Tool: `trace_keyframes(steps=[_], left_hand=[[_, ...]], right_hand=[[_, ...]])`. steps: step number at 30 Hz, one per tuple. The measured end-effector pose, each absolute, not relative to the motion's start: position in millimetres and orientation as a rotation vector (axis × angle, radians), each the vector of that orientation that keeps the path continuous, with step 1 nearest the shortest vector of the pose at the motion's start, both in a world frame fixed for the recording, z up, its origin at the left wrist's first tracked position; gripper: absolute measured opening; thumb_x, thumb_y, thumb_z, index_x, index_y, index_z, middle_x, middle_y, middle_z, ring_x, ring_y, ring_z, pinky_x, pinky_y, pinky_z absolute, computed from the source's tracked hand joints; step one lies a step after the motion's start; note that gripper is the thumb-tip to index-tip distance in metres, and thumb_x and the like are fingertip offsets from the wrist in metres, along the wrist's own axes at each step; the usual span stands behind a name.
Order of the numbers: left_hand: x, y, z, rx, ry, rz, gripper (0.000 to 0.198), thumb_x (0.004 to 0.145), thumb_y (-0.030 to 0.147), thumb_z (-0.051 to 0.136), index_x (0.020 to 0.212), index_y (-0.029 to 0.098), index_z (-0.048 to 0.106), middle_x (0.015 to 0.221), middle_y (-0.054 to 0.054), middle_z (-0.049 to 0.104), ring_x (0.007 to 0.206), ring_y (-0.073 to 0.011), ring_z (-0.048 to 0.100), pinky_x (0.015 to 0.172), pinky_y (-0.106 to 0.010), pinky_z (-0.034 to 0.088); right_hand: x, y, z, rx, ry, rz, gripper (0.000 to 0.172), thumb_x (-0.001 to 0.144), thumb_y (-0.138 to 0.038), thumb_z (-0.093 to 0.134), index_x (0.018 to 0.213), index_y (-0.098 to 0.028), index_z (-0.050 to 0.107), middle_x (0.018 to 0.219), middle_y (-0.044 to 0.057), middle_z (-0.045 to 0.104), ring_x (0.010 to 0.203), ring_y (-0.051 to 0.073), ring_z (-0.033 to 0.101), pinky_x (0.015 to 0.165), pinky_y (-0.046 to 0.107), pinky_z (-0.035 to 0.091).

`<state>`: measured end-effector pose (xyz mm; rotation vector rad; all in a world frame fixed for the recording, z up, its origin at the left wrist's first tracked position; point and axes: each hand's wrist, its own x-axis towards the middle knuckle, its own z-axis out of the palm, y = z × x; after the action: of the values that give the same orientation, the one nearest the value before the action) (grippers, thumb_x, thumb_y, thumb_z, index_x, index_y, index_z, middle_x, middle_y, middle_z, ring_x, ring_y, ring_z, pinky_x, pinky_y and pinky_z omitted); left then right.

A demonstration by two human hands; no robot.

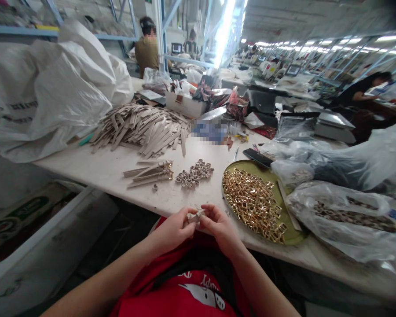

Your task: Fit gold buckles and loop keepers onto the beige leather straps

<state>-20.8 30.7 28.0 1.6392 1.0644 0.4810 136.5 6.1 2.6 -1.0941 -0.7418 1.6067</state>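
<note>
At the table's front edge, my left hand and my right hand meet with pinched fingers on a small beige strap. Most of that strap is hidden by the fingers, so its full shape cannot be made out. Just beyond my hands lies a cluster of small beige loops, with one single loop apart to the left. Several beige straps with gold buckles rest left of the cluster. To the right, a round olive-gold tray holds a heap of shiny gold buckles.
A large pile of beige strips lies at the back left beside a white sack. A phone and a pen lie behind the tray. Plastic bags crowd the right side. Other people work farther off.
</note>
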Motion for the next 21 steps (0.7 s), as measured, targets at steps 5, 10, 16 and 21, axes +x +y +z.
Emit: trace_keyframes(steps=[5,10,16,21], left_hand=[[-20,21,29,1.538,0.987,0.530,0.026,0.080,0.021,0.041,0.106,0.016,0.044,0.065,0.003,0.056,0.057,-0.0112,0.050,0.054,-0.021,0.039],[-25,21,20,1.547,1.079,0.525,0.024,0.081,0.027,0.042,0.102,0.016,0.044,0.062,0.004,0.057,0.054,-0.0119,0.051,0.050,-0.022,0.038],[-24,17,24,1.637,1.176,0.498,0.028,0.078,0.032,0.049,0.102,0.018,0.047,0.073,0.001,0.062,0.064,-0.0144,0.056,0.055,-0.023,0.039],[-23,19,24,1.692,1.269,0.415,0.026,0.077,0.036,0.051,0.097,0.018,0.051,0.068,0.000,0.062,0.064,-0.0157,0.057,0.055,-0.023,0.038]], right_hand=[[132,-5,7,-1.035,-0.847,1.659,0.023,0.068,-0.032,0.069,0.083,-0.019,0.056,0.066,-0.003,0.060,0.061,0.011,0.055,0.062,0.025,0.044],[130,-13,10,-0.996,-0.869,1.620,0.029,0.073,-0.044,0.061,0.083,-0.017,0.059,0.071,0.000,0.061,0.066,0.013,0.056,0.066,0.027,0.044],[133,-16,0,-1.013,-0.693,1.730,0.025,0.071,-0.036,0.068,0.086,-0.020,0.058,0.066,-0.004,0.057,0.055,0.007,0.048,0.056,0.020,0.038],[132,-15,-15,-0.982,-0.727,1.925,0.028,0.073,-0.040,0.065,0.087,-0.016,0.058,0.065,-0.003,0.056,0.056,0.007,0.045,0.057,0.020,0.035]])
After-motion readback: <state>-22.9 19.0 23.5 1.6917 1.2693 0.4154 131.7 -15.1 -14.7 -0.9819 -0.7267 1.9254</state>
